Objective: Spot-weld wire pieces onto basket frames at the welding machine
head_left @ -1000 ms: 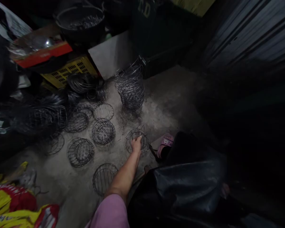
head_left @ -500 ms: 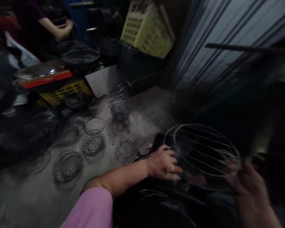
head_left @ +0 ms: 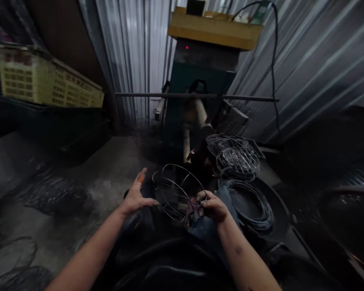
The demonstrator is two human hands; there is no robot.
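Observation:
My right hand (head_left: 212, 207) is closed on the right rim of a round wire frame (head_left: 176, 185), made of thin metal rings and cross wires. The frame is tilted in front of my lap. To its left, my left hand (head_left: 137, 198) is open, thumb and fingers spread, apart from the wires. An orange band (head_left: 141, 178) wraps one of its fingers. A piece of purplish cloth (head_left: 191, 210) shows beside my right fingertips; whether they touch it I cannot tell.
Ahead stands a green machine (head_left: 197, 64) with a long horizontal bar (head_left: 139, 95) across it. Stacked wire frames (head_left: 238, 157) and a wire coil (head_left: 262, 210) lie at right. A yellow crate (head_left: 30, 81) is at left, with a dark wire heap (head_left: 54, 194) on the floor below.
The view has swung right, from the floor and a co-worker towards the machine. My left hand, earlier curled at the frame's left side, is now spread open. My right hand still holds the frame.

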